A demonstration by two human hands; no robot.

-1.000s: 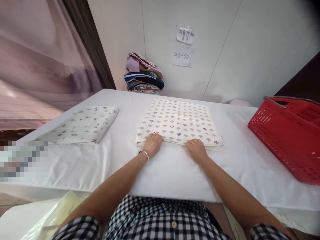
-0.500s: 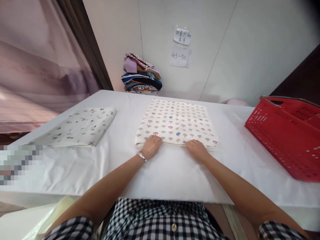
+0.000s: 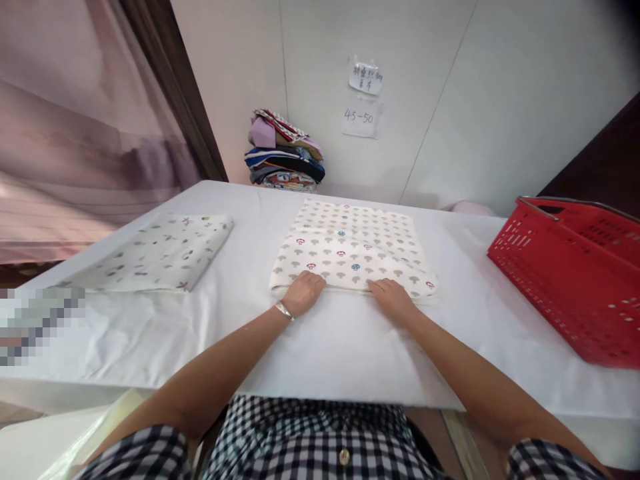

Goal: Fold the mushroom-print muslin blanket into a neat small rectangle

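Note:
A folded cream cloth with a mushroom print (image 3: pixel 353 250) lies on the white table (image 3: pixel 345 340) in front of me. My left hand (image 3: pixel 303 292), with a bracelet on its wrist, grips the cloth's near edge toward the left corner, fingers curled over it. My right hand (image 3: pixel 393 298) grips the same near edge a little right of the middle. The near part of the cloth is lifted slightly between the hands, forming a raised fold over the layer behind it.
A second folded cloth with a leaf print (image 3: pixel 160 253) lies to the left. A red plastic basket (image 3: pixel 570 273) stands at the right. A stack of folded clothes (image 3: pixel 285 152) sits against the back wall under paper notes (image 3: pixel 363 97).
Both hands have raised the cloth's near edge a little and pushed it away from me, so a fold now bulges across the cloth. The view has shifted slightly.

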